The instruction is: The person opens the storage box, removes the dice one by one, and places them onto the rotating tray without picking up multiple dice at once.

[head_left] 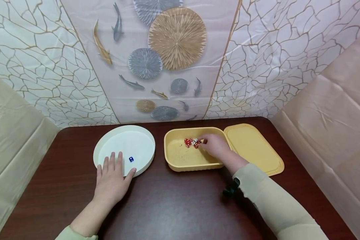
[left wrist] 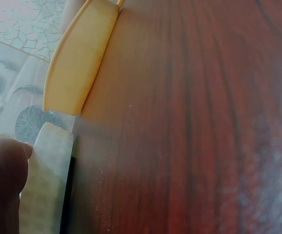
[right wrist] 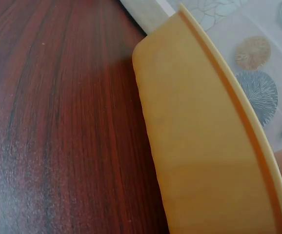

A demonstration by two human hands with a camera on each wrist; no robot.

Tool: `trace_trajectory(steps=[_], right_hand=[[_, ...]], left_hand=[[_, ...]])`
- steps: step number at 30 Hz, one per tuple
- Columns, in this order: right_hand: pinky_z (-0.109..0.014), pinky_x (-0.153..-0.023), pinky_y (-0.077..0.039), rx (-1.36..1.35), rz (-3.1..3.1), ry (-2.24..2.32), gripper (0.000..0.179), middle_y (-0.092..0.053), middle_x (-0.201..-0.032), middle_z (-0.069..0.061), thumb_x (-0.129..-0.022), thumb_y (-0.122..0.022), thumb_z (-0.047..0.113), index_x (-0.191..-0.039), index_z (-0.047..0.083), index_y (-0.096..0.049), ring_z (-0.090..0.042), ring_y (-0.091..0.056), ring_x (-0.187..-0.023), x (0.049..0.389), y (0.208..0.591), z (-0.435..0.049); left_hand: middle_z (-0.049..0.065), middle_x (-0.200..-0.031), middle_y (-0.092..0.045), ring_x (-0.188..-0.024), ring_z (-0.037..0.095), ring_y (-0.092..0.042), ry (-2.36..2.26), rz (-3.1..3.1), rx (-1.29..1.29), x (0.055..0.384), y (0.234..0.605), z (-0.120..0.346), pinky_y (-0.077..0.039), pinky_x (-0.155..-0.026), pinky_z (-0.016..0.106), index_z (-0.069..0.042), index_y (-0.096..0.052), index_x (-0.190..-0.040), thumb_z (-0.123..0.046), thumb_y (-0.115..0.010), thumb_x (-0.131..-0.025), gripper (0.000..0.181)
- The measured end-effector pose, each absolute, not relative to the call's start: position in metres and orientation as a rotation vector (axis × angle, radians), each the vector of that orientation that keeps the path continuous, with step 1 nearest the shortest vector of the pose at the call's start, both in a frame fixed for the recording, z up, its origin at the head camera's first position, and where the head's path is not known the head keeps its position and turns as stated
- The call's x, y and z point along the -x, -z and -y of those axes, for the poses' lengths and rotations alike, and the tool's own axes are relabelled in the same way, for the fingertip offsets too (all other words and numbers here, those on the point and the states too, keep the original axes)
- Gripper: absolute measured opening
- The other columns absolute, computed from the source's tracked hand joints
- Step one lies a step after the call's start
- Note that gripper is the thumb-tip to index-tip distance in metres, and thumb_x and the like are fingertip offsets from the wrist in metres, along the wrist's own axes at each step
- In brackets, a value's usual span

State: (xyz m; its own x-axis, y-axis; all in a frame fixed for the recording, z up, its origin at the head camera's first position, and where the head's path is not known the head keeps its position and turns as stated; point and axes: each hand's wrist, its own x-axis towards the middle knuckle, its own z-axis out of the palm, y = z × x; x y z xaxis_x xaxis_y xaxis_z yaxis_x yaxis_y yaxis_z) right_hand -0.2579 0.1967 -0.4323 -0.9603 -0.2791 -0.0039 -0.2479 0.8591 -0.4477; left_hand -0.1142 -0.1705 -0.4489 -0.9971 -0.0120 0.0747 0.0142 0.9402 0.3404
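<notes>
In the head view, my left hand (head_left: 112, 181) lies with straight, spread fingers over the near-left rim of a round white tray (head_left: 108, 138). One blue die (head_left: 131, 159) sits in that tray, to the right of the fingers. My right hand (head_left: 216, 145) reaches over the right side of a yellow rectangular box (head_left: 174, 156). Its thumb and index finger are bent at a small cluster of red dice (head_left: 187, 143) and white dice (head_left: 193, 143). Whether they pinch a die is not clear. The left wrist view shows the tray's side (left wrist: 48, 180) beside the thumb.
A yellow lid (head_left: 255, 146) lies flat against the box's right side. The dark wooden table (head_left: 168, 206) ends at a patterned cloth backdrop (head_left: 177, 100), with cloth sides left and right. A small black object (head_left: 229, 190) is near the right sleeve.
</notes>
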Motion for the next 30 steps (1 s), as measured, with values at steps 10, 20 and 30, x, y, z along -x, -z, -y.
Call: trace_trajectory(steps=[10,20,30], right_hand=[[-0.044,-0.091,-0.049,0.419,-2.964,0.576,0.032,-0.07,-0.118,-0.008,-0.091,-0.069,0.019,-0.122,0.011,-0.071,-0.025,-0.064,-0.1,0.2625,0.4315,-0.1954],[-0.044,-0.097,-0.047,0.421,-2.967,0.465,0.028,-0.069,-0.121,-0.008,-0.093,-0.066,0.018,-0.119,0.012,-0.072,-0.029,-0.063,-0.112,0.267,0.4326,-0.1932],[-0.044,-0.095,-0.048,0.43,-2.979,0.422,0.025,-0.071,-0.118,-0.006,-0.093,-0.066,0.02,-0.116,0.013,-0.074,-0.028,-0.064,-0.109,0.2669,0.4314,-0.1939]], left_hand=[[0.029,-0.16,-0.013,-0.146,0.049,-0.009,0.537,3.015,0.004,0.115,0.4504,0.1706,-0.003,-0.114,0.066,-0.003,-0.015,-0.158,-0.06,-0.04,-0.1,0.085],[0.028,-0.16,-0.013,-0.147,0.049,-0.008,0.536,3.021,0.0,0.1161,0.4508,0.172,-0.001,-0.115,0.065,-0.003,-0.015,-0.158,-0.061,-0.039,-0.1,0.085],[0.028,-0.161,-0.012,-0.146,0.049,-0.008,0.533,3.025,-0.007,0.1161,0.452,0.173,-0.002,-0.114,0.066,-0.003,-0.015,-0.158,-0.061,-0.04,-0.1,0.085]])
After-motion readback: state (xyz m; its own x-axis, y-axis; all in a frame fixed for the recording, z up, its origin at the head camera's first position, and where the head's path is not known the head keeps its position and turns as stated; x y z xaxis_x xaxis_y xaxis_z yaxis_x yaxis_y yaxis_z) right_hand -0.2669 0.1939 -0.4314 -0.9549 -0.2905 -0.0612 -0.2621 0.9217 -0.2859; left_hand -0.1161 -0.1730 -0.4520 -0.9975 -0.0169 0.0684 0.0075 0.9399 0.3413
